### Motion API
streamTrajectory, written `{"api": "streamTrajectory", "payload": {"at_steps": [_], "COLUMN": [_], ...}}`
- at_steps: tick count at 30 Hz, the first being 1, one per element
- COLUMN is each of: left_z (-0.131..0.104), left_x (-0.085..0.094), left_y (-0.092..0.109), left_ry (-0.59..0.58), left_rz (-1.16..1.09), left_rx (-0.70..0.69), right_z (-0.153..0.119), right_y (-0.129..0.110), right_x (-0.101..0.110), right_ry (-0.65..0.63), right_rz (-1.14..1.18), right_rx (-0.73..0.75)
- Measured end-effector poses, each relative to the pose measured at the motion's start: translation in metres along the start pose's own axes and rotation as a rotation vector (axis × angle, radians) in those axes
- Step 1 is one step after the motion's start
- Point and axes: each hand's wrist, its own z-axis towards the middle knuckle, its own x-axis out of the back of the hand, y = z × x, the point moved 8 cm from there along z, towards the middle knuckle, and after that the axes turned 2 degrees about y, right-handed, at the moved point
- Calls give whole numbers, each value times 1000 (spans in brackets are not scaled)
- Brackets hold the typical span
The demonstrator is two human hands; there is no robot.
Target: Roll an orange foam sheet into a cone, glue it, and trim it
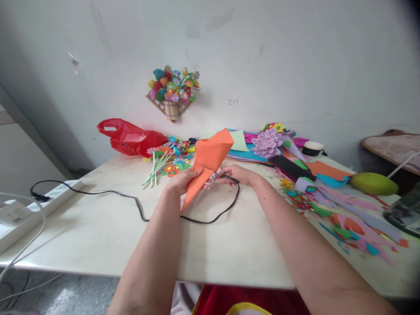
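An orange sheet (213, 151), folded or curled, is held up over the middle of the table. My left hand (185, 180) grips its lower left part, with the thumb across the front. At its right side my right hand (238, 175) is closed round a dark, thin tool (229, 178) with a black cord running from its end. The tool's tip is close to the sheet, beside something small and whitish that I cannot make out. Behind my left hand lie pale green stems (153, 169) and paper flowers (170, 169).
A red plastic bag (131, 138) is at the back left, a white power strip (42, 205) at the left edge. Coloured scraps (357, 227), a dark phone-like object (292, 167) and a yellow-green oval object (374, 183) lie right. The black cord (210, 222) crosses the table.
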Motion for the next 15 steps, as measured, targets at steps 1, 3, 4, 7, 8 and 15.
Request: {"api": "streamTrajectory", "payload": {"at_steps": [1, 3, 4, 7, 8, 15], "left_z": [0, 0, 0, 1, 1, 4], "left_x": [1, 2, 3, 7, 9, 15], "left_y": [0, 1, 1, 1, 1, 0], "left_ry": [3, 9, 14, 39, 50, 81], "left_rz": [-4, -16, -22, -40, -42, -5], "left_rx": [-1, -8, -12, -28, -35, -58], "right_z": [0, 0, 0, -1, -1, -1], "right_y": [-1, -2, -3, -4, -4, -1], "right_x": [1, 2, 2, 3, 3, 1], "right_ry": [10, 28, 34, 45, 45, 4], "right_rz": [9, 13, 10, 2, 4, 17], "right_rx": [6, 13, 16, 19, 17, -31]}}
